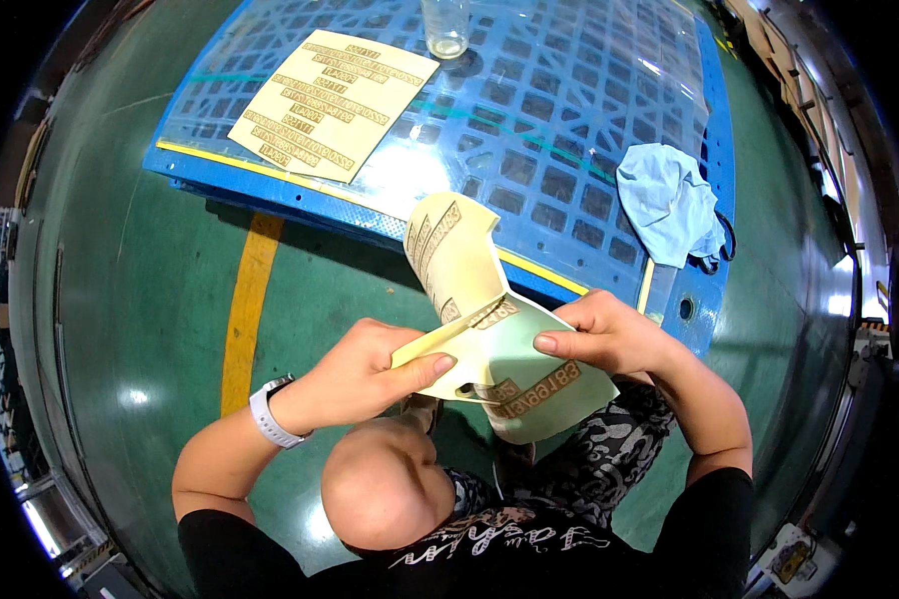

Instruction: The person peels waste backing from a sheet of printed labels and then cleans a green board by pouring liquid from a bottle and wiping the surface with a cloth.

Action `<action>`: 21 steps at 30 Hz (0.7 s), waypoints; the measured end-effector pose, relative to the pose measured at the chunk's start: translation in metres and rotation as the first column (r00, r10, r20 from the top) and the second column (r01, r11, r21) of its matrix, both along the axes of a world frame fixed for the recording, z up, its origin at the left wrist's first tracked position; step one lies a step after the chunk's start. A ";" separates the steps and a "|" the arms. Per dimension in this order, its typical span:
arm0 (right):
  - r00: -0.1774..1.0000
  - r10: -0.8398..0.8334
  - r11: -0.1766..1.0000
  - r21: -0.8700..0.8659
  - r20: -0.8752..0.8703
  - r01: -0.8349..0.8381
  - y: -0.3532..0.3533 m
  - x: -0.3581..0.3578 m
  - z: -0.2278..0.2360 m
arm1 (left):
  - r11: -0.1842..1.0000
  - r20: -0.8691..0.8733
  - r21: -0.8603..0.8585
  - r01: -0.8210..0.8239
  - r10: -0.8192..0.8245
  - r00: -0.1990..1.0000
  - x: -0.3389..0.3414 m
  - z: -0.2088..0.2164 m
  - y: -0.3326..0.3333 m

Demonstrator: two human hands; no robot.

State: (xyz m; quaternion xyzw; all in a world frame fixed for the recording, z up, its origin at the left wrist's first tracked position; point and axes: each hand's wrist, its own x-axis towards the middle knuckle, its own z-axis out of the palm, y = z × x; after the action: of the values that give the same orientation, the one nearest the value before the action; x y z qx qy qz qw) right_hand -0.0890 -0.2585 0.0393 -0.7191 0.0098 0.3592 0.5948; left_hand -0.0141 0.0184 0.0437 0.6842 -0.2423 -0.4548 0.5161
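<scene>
Green floor (140, 260) spreads around me, with a yellow stripe (248, 309) on its left and a blue table (559, 160) ahead. On the table's left lies a flat sheet (335, 105), well apart from my fingers. Nearer, my left hand (372, 369) pinches the bent sheet (454, 250) by its left edge, thumb on top, the fingers beneath mostly hidden. That bent sheet lies right between my hands, its long run going from beside the table's near edge down toward my lap, leaning right at the bottom; a fold or split, I cannot tell which, crosses its middle. On its right side my right hand (614, 334) pinches it too, thumb uppermost. Neither hand is nearer: both touch it. Farther right, a blue cloth (664, 200) lies on the table.
</scene>
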 end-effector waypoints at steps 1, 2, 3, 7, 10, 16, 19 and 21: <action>1.000 0.004 1.000 -0.004 0.025 -0.004 -0.002 0.001 -0.001 | 1.000 0.017 0.016 0.024 -0.024 1.000 0.004 0.002 0.003; 0.999 0.008 1.000 -0.007 0.050 -0.008 -0.004 0.001 -0.003 | 0.998 0.034 0.033 0.047 -0.048 0.998 0.006 0.003 0.006; 0.998 -0.002 1.000 0.003 0.059 0.002 -0.006 0.001 -0.004 | 0.999 0.053 0.029 0.043 -0.045 0.998 0.007 0.004 0.007; 0.994 0.025 1.000 -0.008 0.108 -0.024 -0.016 0.005 -0.009 | 0.998 0.130 0.042 0.038 -0.043 0.991 0.011 0.012 0.013; 0.988 0.037 0.999 -0.039 0.150 -0.031 -0.022 0.007 -0.009 | 0.994 0.139 0.099 0.052 -0.066 0.988 0.014 0.019 0.020; 0.976 0.084 0.990 -0.127 0.199 -0.059 -0.036 0.015 -0.007 | 0.983 0.201 0.171 0.069 -0.103 0.974 0.022 0.024 0.035; 0.987 0.029 0.992 -0.126 0.157 -0.009 -0.037 0.025 -0.004 | 0.964 0.159 0.261 0.040 -0.084 0.984 0.030 0.028 0.034; 0.976 0.028 0.994 -0.109 0.214 -0.005 -0.033 0.039 -0.007 | 0.985 0.237 0.175 -0.010 -0.032 0.971 0.035 0.020 0.024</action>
State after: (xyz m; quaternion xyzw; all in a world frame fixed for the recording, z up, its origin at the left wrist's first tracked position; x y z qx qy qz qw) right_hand -0.0500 -0.2917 0.0324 -0.7849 -0.0413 0.2831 0.5495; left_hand 0.0210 0.0420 0.0634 0.7753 -0.2656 -0.3913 0.4186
